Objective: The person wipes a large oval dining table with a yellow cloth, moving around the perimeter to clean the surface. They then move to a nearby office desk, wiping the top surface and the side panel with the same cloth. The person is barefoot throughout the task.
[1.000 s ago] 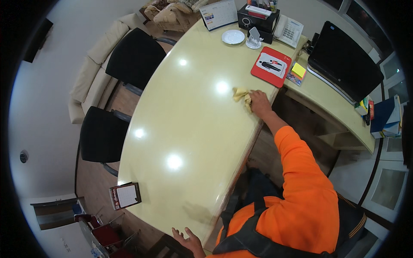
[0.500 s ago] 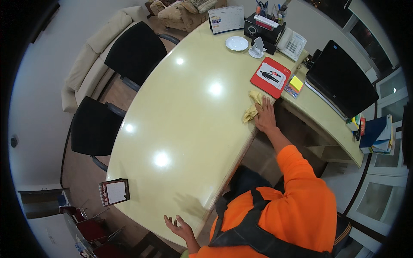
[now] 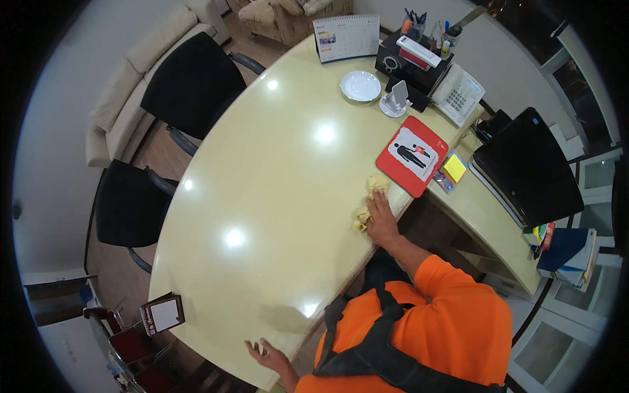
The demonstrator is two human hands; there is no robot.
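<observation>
My right hand (image 3: 382,221) lies over a crumpled yellow cloth (image 3: 377,183) on the pale yellow desk (image 3: 275,190), close to its near edge. Bits of the cloth stick out beyond and to the left of the fingers; the rest is under the hand. Just beyond the cloth is a red mouse pad (image 3: 401,162) with a picture of two figures. My left hand (image 3: 268,357) is raised over the desk's near left end, fingers apart, holding nothing; its shadow falls on the desktop.
At the far end stand a desk calendar (image 3: 347,39), a white plate (image 3: 360,86), a white phone stand (image 3: 394,101) and a telephone (image 3: 460,96). A black monitor (image 3: 527,170) occupies the side desk. A small flip calendar (image 3: 163,314) sits at the left edge; black chairs (image 3: 190,88) line the far side.
The view has shifted, so the desk items appear lower. My right hand and the cloth have slid a little left, along the near edge. My left hand stays raised and open.
</observation>
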